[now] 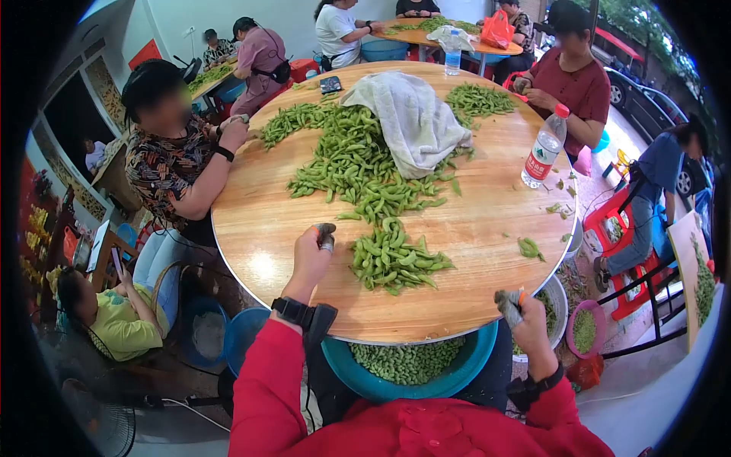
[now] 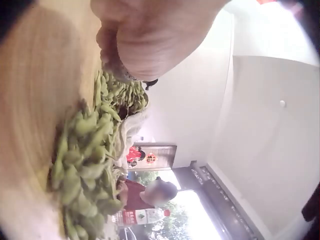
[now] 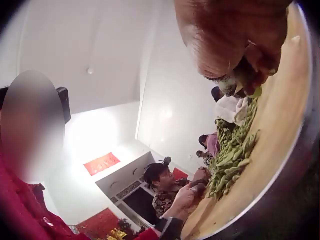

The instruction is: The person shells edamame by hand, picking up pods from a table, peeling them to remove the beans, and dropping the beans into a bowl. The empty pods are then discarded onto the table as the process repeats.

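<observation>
Step in hand looked like bean shelling at a round worktop (image 1: 487, 221), probably between two pods. The near pile of green pods (image 1: 396, 263) sat at the centre of the head frame, just right of the left hand (image 1: 308, 257) and apart from it. The larger heap (image 1: 346, 152) lay above it, partly under a pale cloth (image 1: 415, 122). Shelled beans (image 1: 407, 362) filled a blue basin (image 1: 333, 362) at bottom centre, below the worktop's near edge.

Next move likely called for a fresh pod from the near pile, pinched in both hands over the basin.

Left hand: hung over the worktop, fingers curled in, gap narrow, grey covering on the tips; no pod visible in it, but the palm side was hidden, so couldn't tell if it held anything. Right hand (image 1: 527, 326): at the worktop's edge, lower right of the head frame, well apart from the left. Its fingers were bunched close, tips also grey-covered. Right wrist view showed a green bit by the tips; couldn't tell whether held or behind.
</observation>
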`<state>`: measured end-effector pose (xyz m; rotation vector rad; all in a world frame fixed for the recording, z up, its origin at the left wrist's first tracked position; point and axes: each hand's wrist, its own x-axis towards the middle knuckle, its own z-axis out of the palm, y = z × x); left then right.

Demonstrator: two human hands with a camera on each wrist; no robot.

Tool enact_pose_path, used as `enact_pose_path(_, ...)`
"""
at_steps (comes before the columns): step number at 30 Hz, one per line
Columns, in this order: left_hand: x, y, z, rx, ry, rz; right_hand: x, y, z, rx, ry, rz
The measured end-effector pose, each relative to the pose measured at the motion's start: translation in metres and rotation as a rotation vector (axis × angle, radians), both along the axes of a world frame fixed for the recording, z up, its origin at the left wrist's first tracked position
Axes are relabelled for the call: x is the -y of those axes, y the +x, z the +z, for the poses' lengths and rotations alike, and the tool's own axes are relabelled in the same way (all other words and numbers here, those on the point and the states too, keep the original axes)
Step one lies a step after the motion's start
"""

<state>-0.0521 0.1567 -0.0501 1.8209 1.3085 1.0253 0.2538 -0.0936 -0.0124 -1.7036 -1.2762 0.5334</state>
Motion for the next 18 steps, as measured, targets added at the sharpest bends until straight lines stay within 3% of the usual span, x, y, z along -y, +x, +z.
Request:
enact_pose_path(4,-0.025,0.017,0.006,-0.316,0.369,-0.033,0.02,-0.012,-0.012,-0.125,0.011,-0.025)
enact_pose_path(8,-0.042,0.034,0.011,-0.508,0.347,-0.229,0.025,-0.02,-0.006,-0.143,-0.052,-0.003)
enact_pose_path(10,-0.039,0.04,0.015,-0.65,0.336,-0.262,0.023,-0.023,-0.006,-0.164,-0.033,0.012)
enact_pose_path(13,-0.032,0.036,0.016,-0.659,0.37,-0.193,0.021,-0.028,-0.009,-0.174,0.001,0.069)
enact_pose_path(16,-0.01,0.019,0.031,-0.225,0.221,-0.007,0.011,-0.038,0.008,-0.159,-0.015,0.186)
enact_pose_path(17,0.001,0.019,0.029,0.232,-0.062,-0.019,0.008,-0.044,0.007,-0.248,-0.021,0.216)
enact_pose_path(18,0.039,0.028,0.062,0.453,-0.18,-0.046,0.002,-0.052,0.005,-0.335,-0.024,0.247)
